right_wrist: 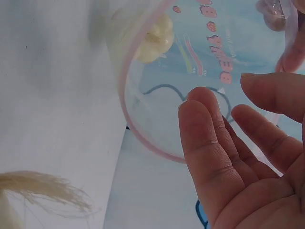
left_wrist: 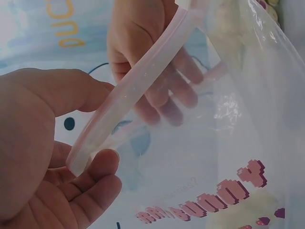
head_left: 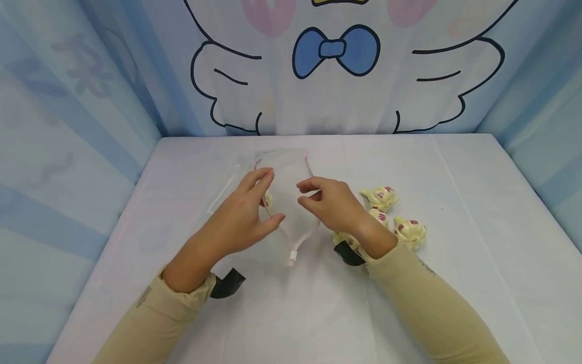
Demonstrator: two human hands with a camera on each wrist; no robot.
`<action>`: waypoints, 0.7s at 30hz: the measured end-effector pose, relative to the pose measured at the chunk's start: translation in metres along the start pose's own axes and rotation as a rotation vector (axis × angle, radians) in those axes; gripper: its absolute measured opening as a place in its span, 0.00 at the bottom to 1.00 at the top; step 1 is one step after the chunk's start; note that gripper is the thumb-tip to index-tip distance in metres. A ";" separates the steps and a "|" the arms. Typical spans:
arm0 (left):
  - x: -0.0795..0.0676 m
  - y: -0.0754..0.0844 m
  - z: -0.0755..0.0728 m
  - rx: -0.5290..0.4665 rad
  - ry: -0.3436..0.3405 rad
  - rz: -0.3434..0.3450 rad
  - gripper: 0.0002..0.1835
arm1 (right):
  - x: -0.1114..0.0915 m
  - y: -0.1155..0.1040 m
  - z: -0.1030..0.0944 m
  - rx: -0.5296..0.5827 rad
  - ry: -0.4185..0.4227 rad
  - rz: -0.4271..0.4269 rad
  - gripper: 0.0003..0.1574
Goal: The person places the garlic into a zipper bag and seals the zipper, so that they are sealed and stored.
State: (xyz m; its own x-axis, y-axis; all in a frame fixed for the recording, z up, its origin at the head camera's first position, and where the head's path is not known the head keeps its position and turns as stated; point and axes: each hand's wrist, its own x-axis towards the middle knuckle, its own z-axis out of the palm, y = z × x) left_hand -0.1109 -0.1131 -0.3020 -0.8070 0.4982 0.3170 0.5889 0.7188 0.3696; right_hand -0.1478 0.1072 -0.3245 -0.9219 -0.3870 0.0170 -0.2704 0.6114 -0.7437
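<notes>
A clear zip bag (head_left: 223, 189) with a pink zip strip and pink lettering is held up with its mouth spread wide. My left hand (head_left: 241, 212) pinches one side of the strip between thumb and fingers, plain in the left wrist view. Near the opposite side of the mouth, my right hand (head_left: 334, 202) has loosely bent fingers with nothing between them. The white slider (head_left: 292, 257) hangs at the near end of the strip. Through the film shows a pale yellow, lumpy, bulb-like piece (right_wrist: 157, 38).
Several similar pale yellow pieces (head_left: 410, 232) with dark red marks lie right of the bag, partly hidden by my right hand and wrist. A straw-coloured tuft (right_wrist: 52, 186) shows in the right wrist view. Printed curtains (head_left: 336, 101) enclose the white-covered table (head_left: 309, 323).
</notes>
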 end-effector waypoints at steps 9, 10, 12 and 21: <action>0.000 -0.001 0.002 -0.005 -0.004 -0.002 0.44 | -0.014 0.003 -0.012 -0.007 0.004 -0.017 0.23; 0.000 -0.002 0.002 -0.005 -0.006 -0.005 0.44 | -0.016 0.004 -0.014 -0.007 0.005 -0.015 0.23; 0.000 -0.001 0.002 -0.009 -0.012 -0.010 0.44 | -0.019 0.006 -0.018 -0.011 0.005 -0.008 0.24; -0.001 -0.002 0.005 -0.028 -0.030 -0.024 0.43 | -0.037 0.017 -0.036 -0.061 -0.048 0.089 0.27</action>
State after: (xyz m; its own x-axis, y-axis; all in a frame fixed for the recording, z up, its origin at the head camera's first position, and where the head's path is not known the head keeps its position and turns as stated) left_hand -0.1116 -0.1127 -0.3073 -0.8218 0.4953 0.2817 0.5698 0.7169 0.4017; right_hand -0.1279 0.1567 -0.3136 -0.9291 -0.3611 -0.0800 -0.2059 0.6847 -0.6991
